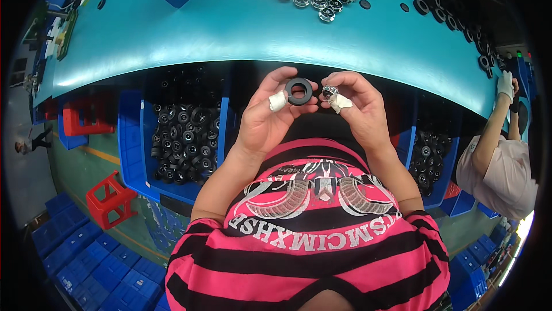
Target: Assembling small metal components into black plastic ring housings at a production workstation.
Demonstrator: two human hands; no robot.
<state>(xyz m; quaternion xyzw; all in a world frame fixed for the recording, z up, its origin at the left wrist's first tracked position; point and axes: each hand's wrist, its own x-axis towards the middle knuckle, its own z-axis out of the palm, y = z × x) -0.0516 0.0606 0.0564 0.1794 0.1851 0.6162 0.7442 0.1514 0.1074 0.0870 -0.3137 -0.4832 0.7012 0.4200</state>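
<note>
My left hand (259, 118) pinches a black rubber tyre ring (299, 102) between thumb and fingers, its open middle facing up. Close to its right, my right hand (368, 115) grips a small chrome wheel hub (329, 91) with thumb and fingertips. A narrow gap separates the ring from the hub. White tape wraps both thumbs. Both hands are held in front of the turquoise table's (172, 35) near edge, above my lap. Part of the hub is hidden by my right fingers.
Chrome wheel hubs (300, 0) lie heaped at the table's far side; black tyre rings (440, 14) line its right. Blue bins (131, 144) of black wheels (187, 144) stand below the edge on both sides. A red stool (109, 200) is at left. A gloved co-worker (494, 167) works at right.
</note>
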